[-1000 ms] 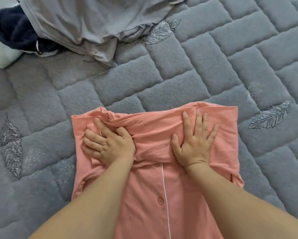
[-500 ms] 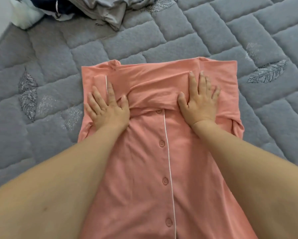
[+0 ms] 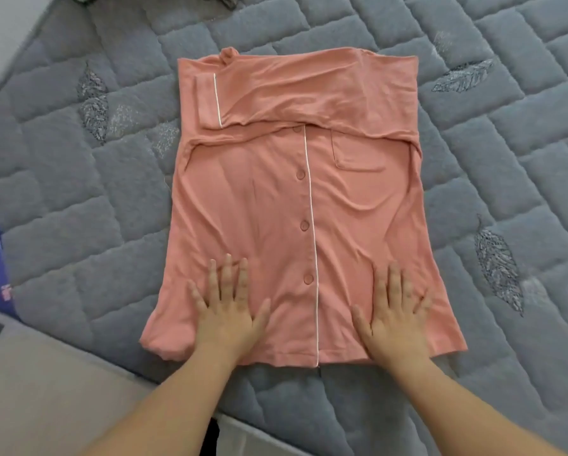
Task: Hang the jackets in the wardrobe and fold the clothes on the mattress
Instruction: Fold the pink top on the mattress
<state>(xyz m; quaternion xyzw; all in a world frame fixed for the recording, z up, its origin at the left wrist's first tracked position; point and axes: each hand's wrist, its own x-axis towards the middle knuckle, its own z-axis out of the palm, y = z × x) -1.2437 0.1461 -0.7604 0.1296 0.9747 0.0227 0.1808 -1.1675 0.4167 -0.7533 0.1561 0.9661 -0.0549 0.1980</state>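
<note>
Head view: both hands (image 3: 230, 319) (image 3: 395, 319) flat on pink shirt (image 3: 276, 199), writing illegible

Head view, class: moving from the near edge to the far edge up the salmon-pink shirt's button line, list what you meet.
Shirt hem → three pink buttons, nearest, middle, farthest → folded-over sleeve band → grey quilted mattress.

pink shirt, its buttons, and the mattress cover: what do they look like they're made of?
Pink shirt: seemingly a thin, soft, matte knit; it drapes in fine wrinkles, with white piping along the placket.
Buttons: small matching pink discs, probably plastic; too small to confirm.
Mattress cover: grey quilted plush fabric, puffy stitched blocks with a fuzzy nap and embroidered leaf motifs.
</note>
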